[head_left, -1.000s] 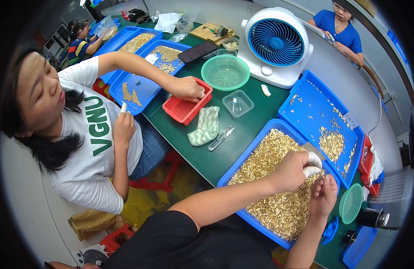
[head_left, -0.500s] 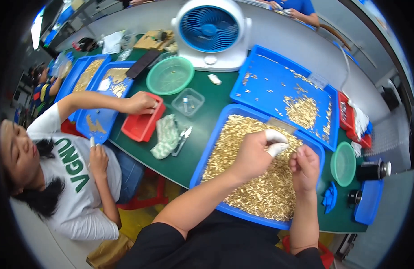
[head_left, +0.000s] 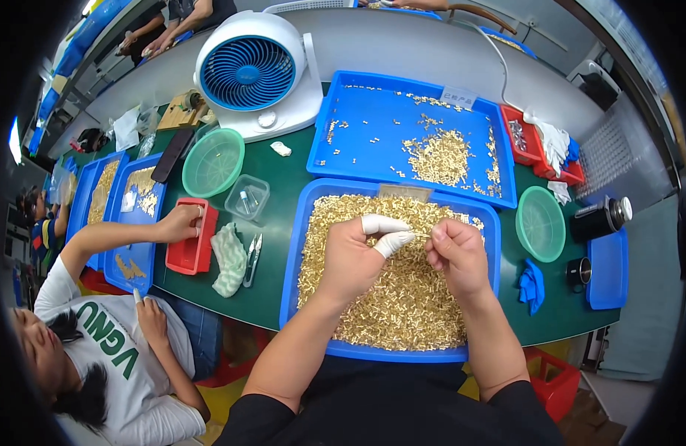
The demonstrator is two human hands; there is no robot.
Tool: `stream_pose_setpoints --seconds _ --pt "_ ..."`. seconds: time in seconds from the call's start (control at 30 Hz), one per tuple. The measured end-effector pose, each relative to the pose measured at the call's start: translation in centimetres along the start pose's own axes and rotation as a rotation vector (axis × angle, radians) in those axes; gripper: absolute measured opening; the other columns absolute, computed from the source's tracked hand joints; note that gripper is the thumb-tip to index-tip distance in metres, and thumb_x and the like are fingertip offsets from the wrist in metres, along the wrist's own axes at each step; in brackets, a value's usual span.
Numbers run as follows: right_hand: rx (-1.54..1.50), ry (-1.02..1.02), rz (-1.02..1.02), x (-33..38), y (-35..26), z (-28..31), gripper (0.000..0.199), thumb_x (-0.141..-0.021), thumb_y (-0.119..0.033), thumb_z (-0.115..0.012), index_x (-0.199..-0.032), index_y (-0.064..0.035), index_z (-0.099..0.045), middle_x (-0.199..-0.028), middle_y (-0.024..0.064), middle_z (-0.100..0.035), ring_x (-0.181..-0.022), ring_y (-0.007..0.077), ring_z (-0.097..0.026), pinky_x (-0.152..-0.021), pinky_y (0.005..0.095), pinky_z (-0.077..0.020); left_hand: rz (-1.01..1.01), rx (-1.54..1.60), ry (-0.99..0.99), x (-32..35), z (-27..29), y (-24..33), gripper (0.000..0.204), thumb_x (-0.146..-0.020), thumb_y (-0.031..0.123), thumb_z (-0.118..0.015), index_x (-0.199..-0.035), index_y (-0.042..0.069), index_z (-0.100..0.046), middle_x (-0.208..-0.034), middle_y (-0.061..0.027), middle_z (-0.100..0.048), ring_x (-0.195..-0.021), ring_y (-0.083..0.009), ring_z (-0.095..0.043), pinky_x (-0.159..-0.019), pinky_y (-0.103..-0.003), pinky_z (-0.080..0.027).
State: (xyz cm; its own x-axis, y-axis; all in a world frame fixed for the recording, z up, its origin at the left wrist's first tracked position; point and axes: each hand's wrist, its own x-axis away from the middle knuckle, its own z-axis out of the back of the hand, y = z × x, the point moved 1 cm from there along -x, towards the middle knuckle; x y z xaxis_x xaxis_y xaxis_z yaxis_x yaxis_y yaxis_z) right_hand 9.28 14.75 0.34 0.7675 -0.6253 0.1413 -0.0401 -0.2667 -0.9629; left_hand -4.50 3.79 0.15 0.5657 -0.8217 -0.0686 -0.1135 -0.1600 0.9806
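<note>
Drawn in from the tray's right end to its upper middle since 1 second ago: both hands, now nearly fingertip to fingertip. Left hand [head_left: 356,256], white cots on thumb and forefinger, pinched together toward the right hand [head_left: 456,254], fingers there curled shut on a small brass piece [head_left: 421,236], barely visible between the 2 hands. Below them, a near blue tray [head_left: 295,267] heaped with small brass parts [head_left: 402,305], on a green table [head_left: 283,189]. Behind it, a second blue tray [head_left: 373,111] with a thinner scatter of the same parts. Farther left, a white-and-blue fan [head_left: 255,70], a green bowl [head_left: 213,162], a clear box [head_left: 247,198], tweezers [head_left: 252,259]. At left, a co-worker's hand [head_left: 181,221] resting on a red bin [head_left: 193,239].
</note>
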Motion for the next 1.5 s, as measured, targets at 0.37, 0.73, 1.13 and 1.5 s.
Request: stream_pose_setpoints --seconds 0.37,0.73,1.13,1.5 --pt "-0.050 0.071 0.039 -0.1 -0.1 0.6 0.025 -0.093 -0.024 -0.055 -0.076 -0.0061 -0.058 -0.061 -0.0002 -0.055 -0.051 0.0051 -0.047 -0.047 0.0189 -0.0354 -0.017 -0.176 -0.049 -0.6 -1.3 0.1 0.022 -0.078 0.006 -0.075 -0.098 0.000 -0.067 -0.086 -0.0048 -0.069 -0.077 -0.0096 -0.061 -0.072 -0.024 -0.050" --pt "0.974 0.420 0.518 -4.9 -7.1 3.8 0.031 -0.090 -0.020 -0.058 -0.066 -0.0012 -0.055 -0.053 0.0053 -0.051 -0.047 0.0133 -0.049 -0.045 0.0304 -0.0347 0.020 -0.370 -0.084 -0.2 -0.8 0.3 0.018 -0.085 0.014 -0.069 -0.098 0.002 -0.069 -0.076 -0.0014 -0.067 -0.064 -0.0047 -0.055 -0.059 -0.023 -0.046" --pt "1.483 0.537 0.622 -8.2 -8.3 4.9 0.027 -0.086 -0.021 -0.060 -0.068 -0.0018 -0.056 -0.058 0.0184 -0.053 -0.055 0.0387 -0.053 -0.051 0.0443 -0.0402 -0.033 -0.375 -0.065 -0.4 -0.6 0.4 0.018 -0.086 0.016 -0.067 -0.096 0.001 -0.070 -0.071 -0.0020 -0.066 -0.059 -0.0063 -0.054 -0.054 -0.024 -0.044" --pt "-0.060 0.243 0.070 0.3 -1.3 2.3 0.021 -0.093 -0.018 -0.055 -0.077 -0.0048 -0.057 -0.061 0.0002 -0.052 -0.049 0.0070 -0.042 -0.045 0.0202 -0.0310 -0.386 -1.066 -0.547 1.1 -0.1 0.1 0.025 -0.071 0.019 -0.072 -0.092 0.007 -0.066 -0.092 -0.0099 -0.059 -0.095 -0.0281 -0.055 -0.082 -0.040 -0.045"
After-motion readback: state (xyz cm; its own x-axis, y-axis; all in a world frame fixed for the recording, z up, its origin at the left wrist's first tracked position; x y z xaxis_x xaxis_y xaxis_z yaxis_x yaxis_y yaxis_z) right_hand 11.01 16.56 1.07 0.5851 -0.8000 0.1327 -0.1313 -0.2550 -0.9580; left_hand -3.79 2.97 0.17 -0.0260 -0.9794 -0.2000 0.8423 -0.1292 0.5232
